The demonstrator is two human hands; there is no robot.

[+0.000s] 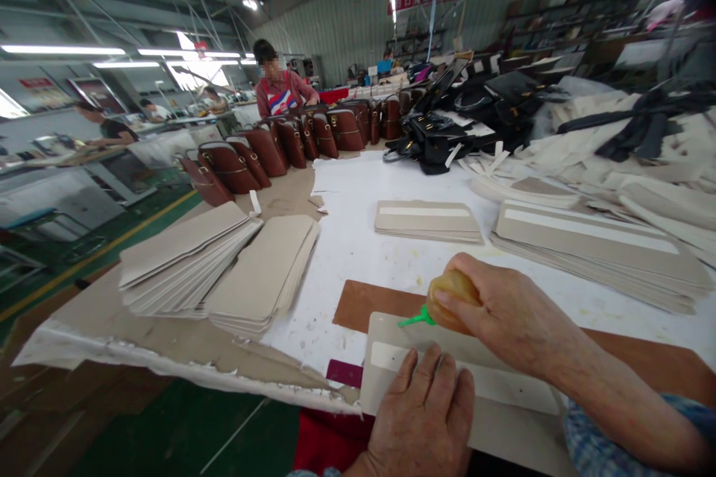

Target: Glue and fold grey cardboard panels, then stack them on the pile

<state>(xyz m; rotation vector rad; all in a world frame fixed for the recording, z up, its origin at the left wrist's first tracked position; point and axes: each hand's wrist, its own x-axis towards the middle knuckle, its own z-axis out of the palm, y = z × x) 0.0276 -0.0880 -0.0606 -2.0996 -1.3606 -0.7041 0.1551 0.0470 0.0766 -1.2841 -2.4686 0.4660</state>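
Observation:
My right hand (506, 313) grips a small amber glue bottle (452, 298) with a green nozzle (414, 320) that points left, its tip over a grey-beige card panel (391, 332). A white strip (385, 355) runs across the panel. My left hand (425, 410) lies flat on the panel's near part, fingers together, pressing it down. The panel rests on a brown board (358, 302) at the table's near edge.
Stacks of the same beige panels lie at left (184, 257), (268, 272), centre (428, 220) and right (593, 246). Brown handbags (268, 149) stand in a row farther back, black bags (447, 130) beside them. A person in red (280, 89) works at the far end.

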